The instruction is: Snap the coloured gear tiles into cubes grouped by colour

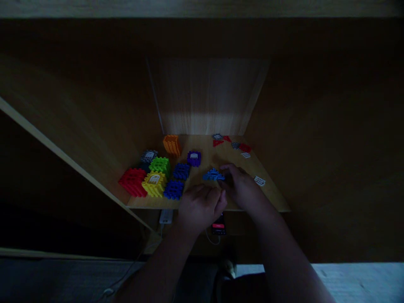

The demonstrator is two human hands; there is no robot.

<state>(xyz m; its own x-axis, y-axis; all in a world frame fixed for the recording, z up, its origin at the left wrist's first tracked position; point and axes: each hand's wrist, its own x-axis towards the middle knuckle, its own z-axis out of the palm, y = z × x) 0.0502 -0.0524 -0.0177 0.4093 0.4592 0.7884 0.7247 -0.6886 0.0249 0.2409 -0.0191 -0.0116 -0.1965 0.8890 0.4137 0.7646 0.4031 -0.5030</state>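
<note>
Curled, my right hand (241, 185) met right end of light-blue notched plastic pieces (212, 174) on pale wooden shelf (208, 152); couldn't tell if pinched. Left hand (201, 206) curled nearer, leftward, contents hidden. Judged it adjusting step; next move called for steady grip.

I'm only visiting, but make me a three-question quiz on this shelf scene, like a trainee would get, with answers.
1. True or false: the right hand is at the light-blue pieces.
2. What lies on top of the yellow stack? A) a red triangle B) a white grid piece C) a phone
3. Which stack stands nearest the back panel?

Key: 1. True. 2. B. 3. The orange stack.
</note>
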